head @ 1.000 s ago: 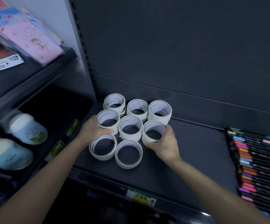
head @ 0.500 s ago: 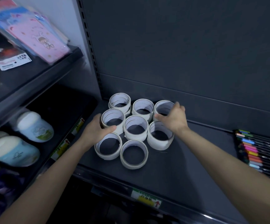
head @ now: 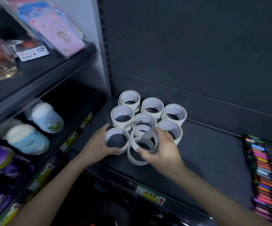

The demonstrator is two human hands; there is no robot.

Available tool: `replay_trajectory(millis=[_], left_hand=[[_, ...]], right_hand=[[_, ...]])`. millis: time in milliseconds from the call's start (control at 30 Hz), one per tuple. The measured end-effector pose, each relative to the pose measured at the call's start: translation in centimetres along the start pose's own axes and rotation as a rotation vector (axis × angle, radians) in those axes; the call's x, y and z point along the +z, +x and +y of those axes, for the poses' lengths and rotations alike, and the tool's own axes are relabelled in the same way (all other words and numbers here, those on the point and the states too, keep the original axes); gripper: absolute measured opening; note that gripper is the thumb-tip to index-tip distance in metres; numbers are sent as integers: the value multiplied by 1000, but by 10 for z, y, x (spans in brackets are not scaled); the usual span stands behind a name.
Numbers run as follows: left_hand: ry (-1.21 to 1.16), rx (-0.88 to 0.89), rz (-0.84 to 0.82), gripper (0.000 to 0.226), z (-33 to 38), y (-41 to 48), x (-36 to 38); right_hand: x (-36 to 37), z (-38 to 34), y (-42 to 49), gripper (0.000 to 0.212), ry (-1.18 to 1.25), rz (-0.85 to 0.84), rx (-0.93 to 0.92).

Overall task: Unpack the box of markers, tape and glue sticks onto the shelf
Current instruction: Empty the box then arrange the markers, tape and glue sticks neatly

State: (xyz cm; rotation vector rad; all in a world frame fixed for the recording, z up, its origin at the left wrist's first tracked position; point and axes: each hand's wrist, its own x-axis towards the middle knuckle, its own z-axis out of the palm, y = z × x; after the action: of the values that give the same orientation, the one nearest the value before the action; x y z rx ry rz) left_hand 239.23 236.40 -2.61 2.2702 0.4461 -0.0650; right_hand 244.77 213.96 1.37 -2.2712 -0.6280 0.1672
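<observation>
Now the right hand pinches a white ring-shaped tape roll just above the front roll; the left hand cups the front-left white roll. Landed off-centre, it could slide off and nudge the neighbouring rolls. Its hole faces up, axis slightly tilted, over the dark metal shelf.

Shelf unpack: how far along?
Done: tape rolls clustered on the shelf, markers laid at its right. In hand: right hand holds one roll above the front stack; left hand grips the front-left roll. Left: no glue sticks visible; box out of view.
</observation>
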Motion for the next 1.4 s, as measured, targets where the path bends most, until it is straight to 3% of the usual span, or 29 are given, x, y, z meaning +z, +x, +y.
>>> replay_trajectory(millis=[267, 400, 567, 833, 1067, 1400], left_hand=[[2, 66, -29, 117, 1, -3, 4], [38, 67, -22, 112, -3, -1, 6], [46, 86, -25, 110, -4, 0, 5], [67, 99, 5, 110, -13, 3, 2], [84, 139, 61, 102, -12, 1, 13], [87, 112, 56, 90, -12, 3, 17]], right_hand=[[26, 10, -19, 78, -212, 99, -101], [31, 9, -17, 82, -198, 86, -70], [31, 9, -15, 95, -160, -68, -11], [38, 8, -15, 92, -177, -26, -20], [40, 6, -14, 96, -4, -53, 74], [31, 4, -13, 98, 61, -89, 124]])
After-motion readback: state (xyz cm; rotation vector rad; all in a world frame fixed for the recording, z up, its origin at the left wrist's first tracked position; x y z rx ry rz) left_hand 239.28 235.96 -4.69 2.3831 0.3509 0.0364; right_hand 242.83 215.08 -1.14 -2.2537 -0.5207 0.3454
